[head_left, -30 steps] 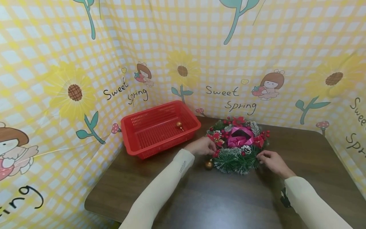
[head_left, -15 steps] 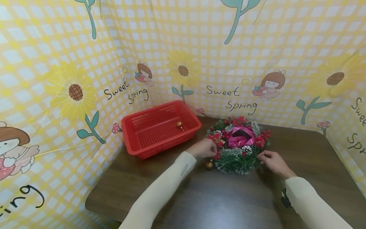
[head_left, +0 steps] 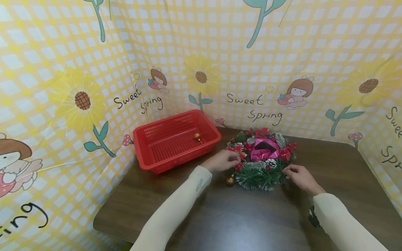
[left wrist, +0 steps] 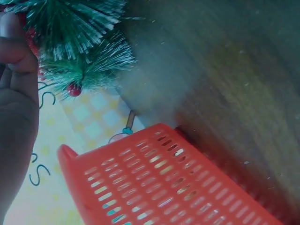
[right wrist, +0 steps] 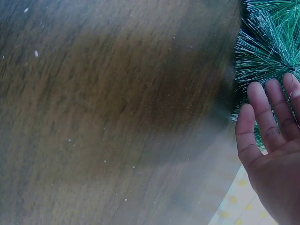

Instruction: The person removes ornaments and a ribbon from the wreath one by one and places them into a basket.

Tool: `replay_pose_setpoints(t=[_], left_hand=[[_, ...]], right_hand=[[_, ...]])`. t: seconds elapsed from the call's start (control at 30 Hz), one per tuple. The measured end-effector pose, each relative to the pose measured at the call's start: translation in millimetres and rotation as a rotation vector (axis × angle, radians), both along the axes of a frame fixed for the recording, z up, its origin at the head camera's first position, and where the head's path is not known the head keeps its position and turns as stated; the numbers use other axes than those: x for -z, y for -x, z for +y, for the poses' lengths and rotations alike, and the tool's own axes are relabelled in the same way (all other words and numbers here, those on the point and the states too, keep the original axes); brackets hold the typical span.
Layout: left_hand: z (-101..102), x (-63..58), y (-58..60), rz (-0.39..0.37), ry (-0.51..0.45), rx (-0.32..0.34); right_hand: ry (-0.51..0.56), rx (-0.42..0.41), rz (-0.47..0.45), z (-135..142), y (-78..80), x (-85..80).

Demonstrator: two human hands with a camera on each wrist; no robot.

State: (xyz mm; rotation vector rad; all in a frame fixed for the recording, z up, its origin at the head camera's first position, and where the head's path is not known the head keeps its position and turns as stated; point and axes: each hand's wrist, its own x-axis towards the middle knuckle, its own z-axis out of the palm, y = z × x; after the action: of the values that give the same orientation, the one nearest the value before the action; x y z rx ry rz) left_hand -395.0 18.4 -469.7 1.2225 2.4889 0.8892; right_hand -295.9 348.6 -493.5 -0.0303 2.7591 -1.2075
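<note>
A Christmas wreath [head_left: 257, 174] of frosted green sprigs, red poinsettias, berries, pine cones and shiny pink ribbon lies on the table. My left hand [head_left: 221, 161] is at its left side, fingers bent beside a red poinsettia [head_left: 237, 150] and berries; I cannot tell whether they grip anything. Just below that hand, a gold ball ornament [head_left: 230, 180] sits at the wreath's front left edge. My right hand [head_left: 301, 177] pinches the greenery at the front right edge with thumb and forefinger. In the right wrist view, its other fingers [right wrist: 260, 105] lie loosely against the sprigs, the thumb hidden.
A red perforated plastic basket [head_left: 176, 158] stands left of the wreath, with another gold ball ornament [head_left: 196, 136] inside. The brown wooden table [head_left: 245, 223] meets a yellow checked cloth backdrop [head_left: 176, 42] along its back and left.
My left hand dips slightly, then rises a little along the wreath's left side, so the gold ball shows more fully. My right hand and the basket stay in place.
</note>
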Motion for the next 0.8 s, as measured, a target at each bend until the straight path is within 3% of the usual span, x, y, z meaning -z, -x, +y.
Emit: replay_pose_setpoints(t=[0.27,0.6,0.7,0.8], left_hand=[[4,-2.1,-2.9,-0.018,0.086,0.053],[16,4.8,-4.3,0.277,0.183,0.007],[17,5.2,-5.6,0.318,0.183,-0.01],[15,3.2,-6.7,0.301,0.15,-0.019]], right_hand=[[0.004,0.0,-0.005,0,0.2,0.5],[0.013,-0.006,-0.011,0,-0.9,0.1],[0.016,-0.009,-0.009,-1,-1.2,-0.5],[0.015,-0.007,-0.005,-1,-1.2,-1.0]])
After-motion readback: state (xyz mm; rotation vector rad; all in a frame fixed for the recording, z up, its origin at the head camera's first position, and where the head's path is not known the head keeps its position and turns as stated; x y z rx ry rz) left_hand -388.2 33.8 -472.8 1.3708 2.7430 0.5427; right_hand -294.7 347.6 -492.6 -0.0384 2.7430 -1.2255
